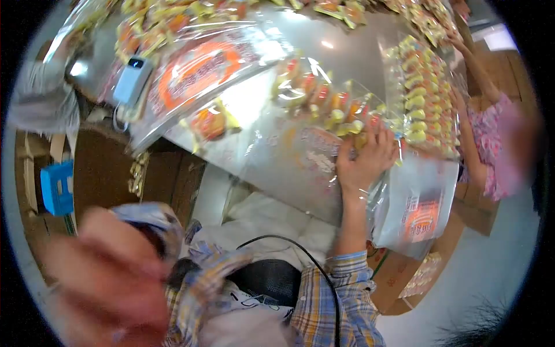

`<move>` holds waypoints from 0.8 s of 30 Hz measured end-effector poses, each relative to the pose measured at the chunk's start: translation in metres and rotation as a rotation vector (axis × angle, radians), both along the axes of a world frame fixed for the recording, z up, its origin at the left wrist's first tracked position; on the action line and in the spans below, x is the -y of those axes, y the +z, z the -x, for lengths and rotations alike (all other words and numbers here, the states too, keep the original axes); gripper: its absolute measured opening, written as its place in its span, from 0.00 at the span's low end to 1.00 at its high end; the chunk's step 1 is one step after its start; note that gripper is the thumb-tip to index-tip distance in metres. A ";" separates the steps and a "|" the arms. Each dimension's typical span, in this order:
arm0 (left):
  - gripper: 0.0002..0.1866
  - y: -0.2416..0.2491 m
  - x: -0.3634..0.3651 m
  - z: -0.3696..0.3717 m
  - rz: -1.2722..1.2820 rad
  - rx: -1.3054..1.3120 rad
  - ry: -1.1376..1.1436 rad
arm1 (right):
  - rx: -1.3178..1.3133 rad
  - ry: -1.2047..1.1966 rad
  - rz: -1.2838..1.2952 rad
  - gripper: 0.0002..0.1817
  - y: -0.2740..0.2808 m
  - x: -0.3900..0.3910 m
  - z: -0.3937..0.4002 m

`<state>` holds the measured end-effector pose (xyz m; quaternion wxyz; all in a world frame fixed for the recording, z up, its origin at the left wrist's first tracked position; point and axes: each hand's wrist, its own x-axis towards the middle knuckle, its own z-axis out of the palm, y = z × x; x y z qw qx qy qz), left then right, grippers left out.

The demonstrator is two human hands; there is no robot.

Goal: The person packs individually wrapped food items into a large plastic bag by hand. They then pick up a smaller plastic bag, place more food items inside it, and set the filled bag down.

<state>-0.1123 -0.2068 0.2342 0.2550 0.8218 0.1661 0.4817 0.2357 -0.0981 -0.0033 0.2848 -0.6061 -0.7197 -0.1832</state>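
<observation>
My right hand (370, 155) rests with its fingers spread on the near end of a clear bag (329, 101) filled with a row of yellow-wrapped pieces. My left hand (110, 277) is raised close to the camera at the lower left, smeared by motion, so its fingers cannot be made out. One wrapped piece (209, 122) lies alone on the metal table (272, 156). Behind it is a stack of flat clear bags with an orange print (199, 72). Another printed bag (413, 202) hangs over the table's right edge beside my right wrist.
A white power bank (133, 81) lies at the table's left. Wrapped pieces (167, 26) are heaped along the back, and a filled bag (422, 95) lies at the right. A co-worker in pink (497, 144) reaches in there. Cardboard boxes (107, 173) and a blue object (56, 188) are at the left.
</observation>
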 end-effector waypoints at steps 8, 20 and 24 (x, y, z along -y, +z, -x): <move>0.12 0.028 0.043 0.006 -0.216 0.223 0.142 | -0.056 0.023 -0.050 0.29 -0.009 -0.010 -0.004; 0.13 0.043 0.083 -0.002 -0.451 0.461 0.187 | -0.038 0.070 -0.108 0.22 0.003 -0.001 -0.001; 0.13 0.062 0.107 0.008 -0.573 0.579 0.158 | -0.019 0.032 -0.065 0.27 -0.001 0.003 -0.014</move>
